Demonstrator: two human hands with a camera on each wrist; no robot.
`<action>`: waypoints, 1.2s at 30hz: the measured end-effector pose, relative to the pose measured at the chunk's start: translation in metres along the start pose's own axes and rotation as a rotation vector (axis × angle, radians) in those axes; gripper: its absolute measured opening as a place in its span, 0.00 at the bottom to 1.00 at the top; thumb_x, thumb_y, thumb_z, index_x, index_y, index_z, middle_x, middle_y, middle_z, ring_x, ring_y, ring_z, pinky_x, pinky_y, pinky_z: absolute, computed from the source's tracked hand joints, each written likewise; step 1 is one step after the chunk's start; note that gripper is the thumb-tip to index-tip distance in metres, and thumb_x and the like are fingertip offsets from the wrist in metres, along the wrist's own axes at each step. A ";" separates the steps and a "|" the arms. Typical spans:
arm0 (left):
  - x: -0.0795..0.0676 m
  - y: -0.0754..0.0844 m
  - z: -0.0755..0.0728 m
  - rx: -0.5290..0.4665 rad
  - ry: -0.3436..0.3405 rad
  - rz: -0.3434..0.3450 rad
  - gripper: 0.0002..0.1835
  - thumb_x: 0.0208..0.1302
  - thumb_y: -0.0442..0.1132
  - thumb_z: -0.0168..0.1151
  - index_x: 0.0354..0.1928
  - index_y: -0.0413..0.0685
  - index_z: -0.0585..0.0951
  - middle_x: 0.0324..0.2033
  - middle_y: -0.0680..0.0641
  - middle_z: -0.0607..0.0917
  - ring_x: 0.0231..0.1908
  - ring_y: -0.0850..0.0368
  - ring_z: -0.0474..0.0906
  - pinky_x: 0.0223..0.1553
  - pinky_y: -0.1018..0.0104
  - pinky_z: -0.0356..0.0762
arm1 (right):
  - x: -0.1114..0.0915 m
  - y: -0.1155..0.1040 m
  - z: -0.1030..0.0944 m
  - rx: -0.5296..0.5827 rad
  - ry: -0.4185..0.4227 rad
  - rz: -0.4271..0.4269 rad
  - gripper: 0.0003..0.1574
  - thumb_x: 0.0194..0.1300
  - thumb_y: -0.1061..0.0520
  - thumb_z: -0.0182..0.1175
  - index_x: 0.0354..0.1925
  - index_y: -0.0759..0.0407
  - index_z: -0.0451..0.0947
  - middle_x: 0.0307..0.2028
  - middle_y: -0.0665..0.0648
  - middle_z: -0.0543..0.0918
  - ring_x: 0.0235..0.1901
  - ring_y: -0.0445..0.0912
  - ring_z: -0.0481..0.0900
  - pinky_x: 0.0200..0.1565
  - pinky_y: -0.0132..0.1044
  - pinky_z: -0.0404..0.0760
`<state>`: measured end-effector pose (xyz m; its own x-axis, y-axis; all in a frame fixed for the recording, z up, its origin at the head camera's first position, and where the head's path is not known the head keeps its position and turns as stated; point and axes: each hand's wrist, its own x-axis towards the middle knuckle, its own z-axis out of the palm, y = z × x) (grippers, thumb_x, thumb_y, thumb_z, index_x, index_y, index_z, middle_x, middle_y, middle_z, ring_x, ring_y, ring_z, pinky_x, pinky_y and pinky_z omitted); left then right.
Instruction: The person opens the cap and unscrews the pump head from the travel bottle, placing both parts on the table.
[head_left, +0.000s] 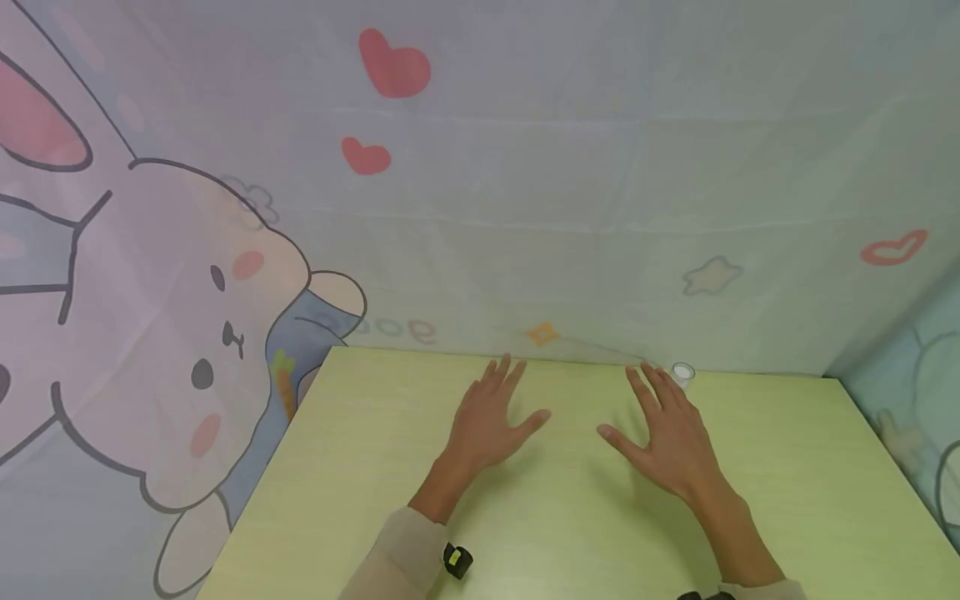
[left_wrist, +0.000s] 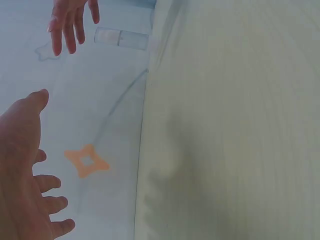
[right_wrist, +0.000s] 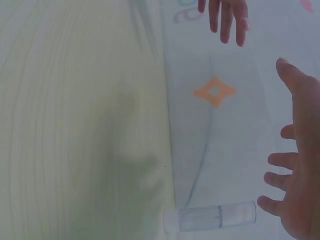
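Both hands hover over a pale yellow-green table (head_left: 555, 517), fingers spread and pointing to its back edge. My left hand (head_left: 483, 421) is left of the middle, its thumb stretched out to the right; it holds nothing. Opposite it, my right hand (head_left: 675, 437) has its thumb toward the left and is likewise without any object. Just past the right fingertips stands a small clear cylindrical bottle (right_wrist: 200, 219) with a whitish top, at the table's back edge. In the head view the right fingers partly cover this bottle (head_left: 682, 374).
Behind the table hangs a pale cloth (head_left: 525, 208) printed with hearts, stars and a large rabbit (head_left: 172, 333) at the left. Another printed cloth (head_left: 922, 400) borders the right side. A black band piece (head_left: 457, 560) sits at the left sleeve.
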<state>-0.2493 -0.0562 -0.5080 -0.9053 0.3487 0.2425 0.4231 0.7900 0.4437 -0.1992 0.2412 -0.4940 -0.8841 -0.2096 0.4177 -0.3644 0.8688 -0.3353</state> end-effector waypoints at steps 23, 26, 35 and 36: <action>0.001 0.021 0.006 -0.118 0.035 -0.032 0.46 0.74 0.75 0.48 0.85 0.62 0.55 0.83 0.52 0.56 0.80 0.47 0.57 0.68 0.36 0.73 | 0.001 0.000 -0.017 0.049 0.085 -0.018 0.58 0.67 0.36 0.70 0.83 0.55 0.57 0.78 0.67 0.63 0.74 0.72 0.61 0.61 0.78 0.65; 0.003 0.024 0.010 -0.143 0.018 -0.046 0.46 0.74 0.76 0.47 0.85 0.64 0.54 0.84 0.54 0.55 0.80 0.48 0.57 0.66 0.35 0.74 | 0.001 0.002 -0.021 0.068 0.094 -0.012 0.58 0.67 0.37 0.71 0.83 0.54 0.56 0.78 0.67 0.63 0.74 0.72 0.60 0.61 0.79 0.65; 0.007 0.043 0.012 -0.191 -0.024 -0.008 0.44 0.75 0.74 0.49 0.85 0.67 0.54 0.84 0.57 0.53 0.80 0.49 0.57 0.69 0.38 0.72 | -0.001 0.010 -0.028 0.088 0.147 -0.014 0.58 0.65 0.40 0.73 0.82 0.57 0.59 0.76 0.69 0.65 0.72 0.73 0.63 0.60 0.80 0.63; 0.007 0.045 0.012 -0.195 -0.027 0.004 0.44 0.75 0.74 0.49 0.85 0.68 0.55 0.84 0.57 0.54 0.80 0.50 0.57 0.70 0.39 0.72 | -0.001 0.011 -0.028 0.086 0.149 -0.013 0.58 0.65 0.39 0.73 0.82 0.57 0.59 0.76 0.69 0.65 0.72 0.73 0.63 0.60 0.81 0.63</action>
<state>-0.2374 -0.0119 -0.4969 -0.9032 0.3670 0.2224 0.4233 0.6768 0.6023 -0.1941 0.2633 -0.4738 -0.8284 -0.1458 0.5408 -0.4044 0.8238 -0.3974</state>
